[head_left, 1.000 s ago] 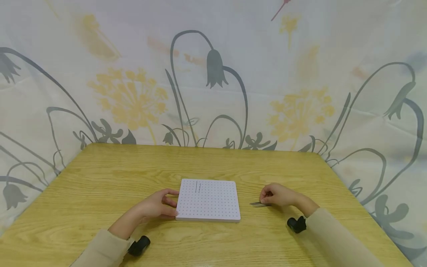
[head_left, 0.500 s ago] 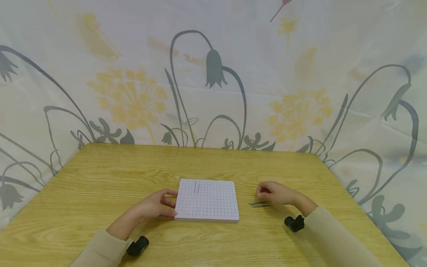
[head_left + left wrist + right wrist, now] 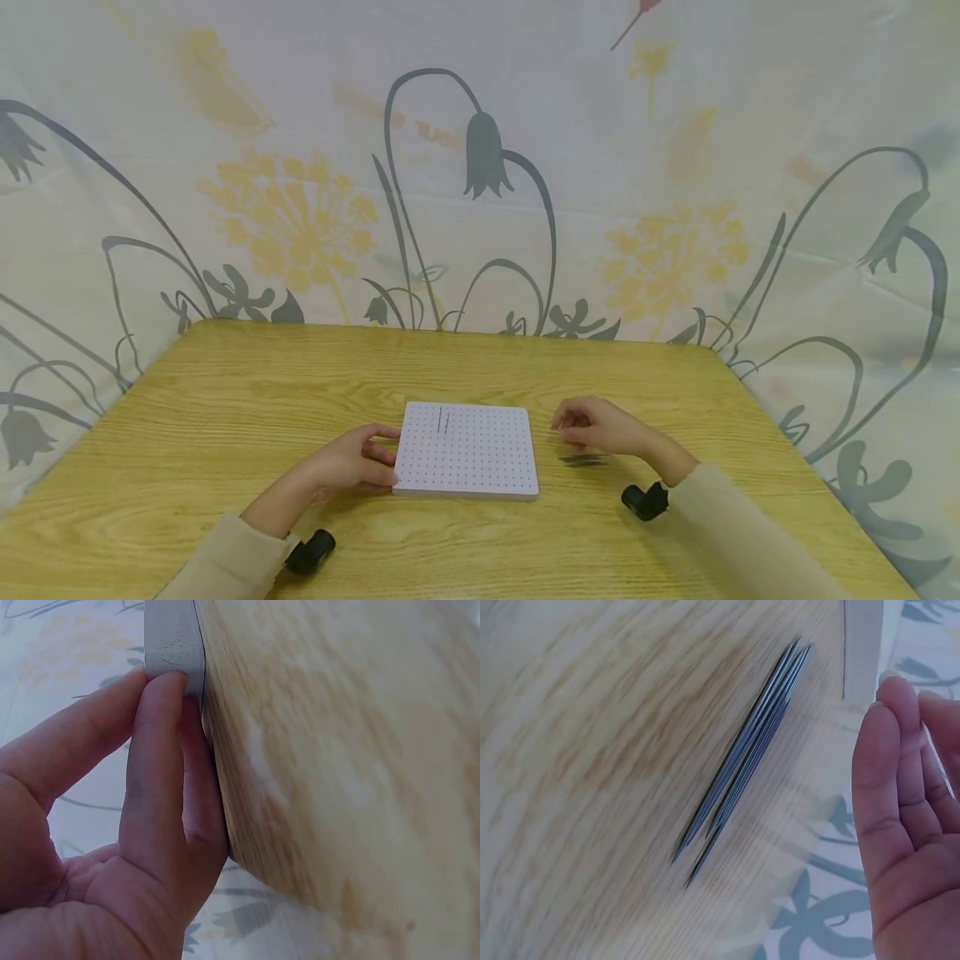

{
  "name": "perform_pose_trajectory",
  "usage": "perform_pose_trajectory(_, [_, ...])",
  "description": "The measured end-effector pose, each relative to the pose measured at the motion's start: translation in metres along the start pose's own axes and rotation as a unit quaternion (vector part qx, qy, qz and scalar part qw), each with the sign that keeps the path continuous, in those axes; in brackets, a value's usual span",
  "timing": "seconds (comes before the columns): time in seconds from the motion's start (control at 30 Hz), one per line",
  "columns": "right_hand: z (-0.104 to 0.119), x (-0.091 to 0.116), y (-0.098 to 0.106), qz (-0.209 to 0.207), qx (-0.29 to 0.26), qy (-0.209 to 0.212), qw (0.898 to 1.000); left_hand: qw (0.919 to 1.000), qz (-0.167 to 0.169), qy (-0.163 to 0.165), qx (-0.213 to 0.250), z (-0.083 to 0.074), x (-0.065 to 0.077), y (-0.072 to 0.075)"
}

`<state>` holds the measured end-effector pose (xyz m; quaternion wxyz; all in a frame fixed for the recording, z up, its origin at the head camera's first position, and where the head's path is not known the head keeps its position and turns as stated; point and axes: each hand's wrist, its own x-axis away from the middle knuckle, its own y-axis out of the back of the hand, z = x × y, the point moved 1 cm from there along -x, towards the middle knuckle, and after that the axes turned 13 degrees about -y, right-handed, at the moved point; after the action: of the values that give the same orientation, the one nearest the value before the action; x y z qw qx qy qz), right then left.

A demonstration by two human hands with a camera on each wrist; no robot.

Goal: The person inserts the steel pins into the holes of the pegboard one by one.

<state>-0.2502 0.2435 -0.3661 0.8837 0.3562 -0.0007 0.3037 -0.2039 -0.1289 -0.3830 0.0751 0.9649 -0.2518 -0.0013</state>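
A white rectangular board (image 3: 472, 458) with a grid of small dark dots lies flat on the table. Two thin dark lines (image 3: 440, 420) show at its upper left; whether they stand or lie is unclear. My left hand (image 3: 352, 458) holds the board's left edge, and its fingertips touch the grey side (image 3: 174, 645) in the left wrist view. My right hand (image 3: 596, 425) is above the table, right of the board, thumb and fingertips close together. Anything pinched there is too small or hidden to tell. Below it lies a bundle of thin pointed metal needles (image 3: 742, 750).
The wood-grain table (image 3: 300, 367) extends around the board on all sides. Behind it hangs a pale cloth (image 3: 570, 108) with printed flowers. A black wrist camera (image 3: 310, 552) sits under the left forearm, another black camera (image 3: 645, 502) under the right.
My right hand has lifted off the needle bundle and moved left, closer to the board. The left hand stays at the board's left edge.
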Motion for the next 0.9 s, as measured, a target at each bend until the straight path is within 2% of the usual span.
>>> perform_pose_trajectory(0.17, [0.005, -0.008, -0.004, -0.012, -0.045, 0.000, 0.999, 1.0000, 0.001, 0.000, 0.000, 0.001, -0.001, 0.000])
perform_pose_trajectory(0.33, [0.012, -0.015, -0.009, -0.012, -0.065, 0.014, 0.998, 1.0000, 0.001, 0.005, 0.005, 0.000, -0.001, 0.000])
perform_pose_trajectory(0.9, [0.037, -0.040, -0.023, -0.023, -0.046, 0.023, 0.998, 1.0000, 0.002, 0.004, -0.007, -0.001, 0.000, -0.001])
